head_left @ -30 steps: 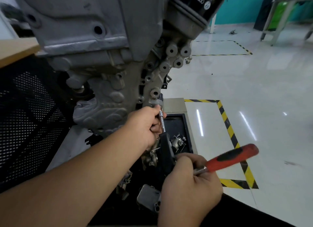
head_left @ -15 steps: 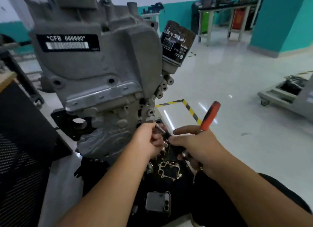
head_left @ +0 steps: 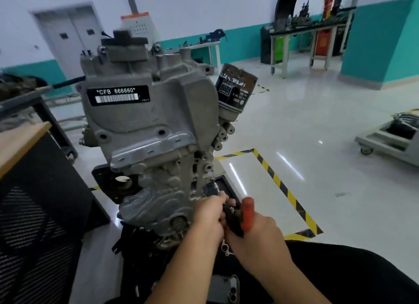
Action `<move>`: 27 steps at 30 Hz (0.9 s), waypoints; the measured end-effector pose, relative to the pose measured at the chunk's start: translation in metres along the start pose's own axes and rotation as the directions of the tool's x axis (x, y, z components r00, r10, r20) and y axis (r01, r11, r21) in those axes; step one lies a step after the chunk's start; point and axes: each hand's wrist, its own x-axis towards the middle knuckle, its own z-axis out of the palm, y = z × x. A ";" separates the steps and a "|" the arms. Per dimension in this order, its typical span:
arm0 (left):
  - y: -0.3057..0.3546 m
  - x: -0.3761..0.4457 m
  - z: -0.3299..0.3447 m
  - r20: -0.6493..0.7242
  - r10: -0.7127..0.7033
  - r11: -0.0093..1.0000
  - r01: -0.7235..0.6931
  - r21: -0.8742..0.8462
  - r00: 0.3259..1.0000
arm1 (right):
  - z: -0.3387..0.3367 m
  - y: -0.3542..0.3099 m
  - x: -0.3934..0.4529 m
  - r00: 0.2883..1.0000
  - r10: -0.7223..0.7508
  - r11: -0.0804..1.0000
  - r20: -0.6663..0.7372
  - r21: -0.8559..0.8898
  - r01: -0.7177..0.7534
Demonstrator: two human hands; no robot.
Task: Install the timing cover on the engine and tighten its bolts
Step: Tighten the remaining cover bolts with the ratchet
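A grey engine (head_left: 147, 131) with a "CFB 666660" label stands upright before me, the timing cover (head_left: 156, 204) seated on its lower front. My left hand (head_left: 209, 217) grips the socket extension of a ratchet at the cover's right edge, where the socket meets a bolt (head_left: 213, 187). My right hand (head_left: 258, 233) grips the ratchet's red handle (head_left: 247, 213), which points up and away from me. The ratchet head is hidden between my hands.
A black oil filter (head_left: 235, 88) juts from the engine's upper right. A black tray (head_left: 223, 183) with loose parts and a gasket (head_left: 225, 249) lies under my hands. A black perforated cabinet (head_left: 34, 224) stands at left, a grey cart (head_left: 390, 136) at right. Yellow-black floor tape (head_left: 283, 188) runs alongside.
My head has lifted, so the whole engine and room now show. The red handle swung from pointing right to pointing up and away, and my right hand closed round it.
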 end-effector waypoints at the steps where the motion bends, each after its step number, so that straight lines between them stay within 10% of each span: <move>1: 0.001 0.002 -0.003 0.013 0.009 1.000 -0.009 0.018 1.000 | 0.001 -0.002 -0.003 0.998 0.060 0.991 0.012 0.118 -0.061; 3: 0.003 0.003 -0.010 0.075 -0.004 1.000 0.004 0.003 0.997 | 0.001 -0.008 -0.006 0.940 0.297 0.767 0.168 0.544 -0.340; 6: 0.007 -0.007 -0.019 0.215 -0.105 0.992 0.117 -0.044 0.971 | -0.003 -0.016 -0.010 0.765 0.267 0.048 0.586 0.785 -0.618; 8: 0.006 -0.013 -0.021 0.292 -0.130 0.987 0.153 -0.054 0.948 | -0.004 -0.019 -0.010 0.780 0.221 -0.062 0.586 0.806 -0.588; 11: 0.006 -0.015 -0.025 0.284 -0.129 0.986 0.153 -0.062 0.950 | 0.002 -0.022 -0.009 0.828 0.316 0.128 0.463 0.844 -0.521; 16: -0.001 -0.010 -0.023 0.106 -0.035 0.996 0.026 0.083 0.994 | 0.014 -0.021 -0.011 0.966 0.251 0.890 0.063 0.377 -0.256; 19: -0.001 -0.007 -0.024 0.053 -0.011 0.988 0.002 0.153 0.999 | 0.021 -0.022 -0.012 0.984 0.172 0.933 0.049 0.311 -0.179; 21: 0.001 -0.008 -0.026 0.133 -0.044 0.996 0.032 0.088 0.990 | 0.020 -0.022 -0.012 0.949 0.293 0.726 0.114 0.620 -0.299; 25: 0.005 -0.016 -0.034 0.376 -0.053 0.987 0.106 -0.121 0.925 | 0.007 -0.023 -0.012 0.796 0.207 -0.333 0.569 0.806 -0.490; 27: 0.001 -0.018 -0.033 0.392 -0.010 0.991 0.062 -0.120 0.920 | 0.004 -0.022 -0.011 0.790 0.252 -0.380 0.559 0.808 -0.450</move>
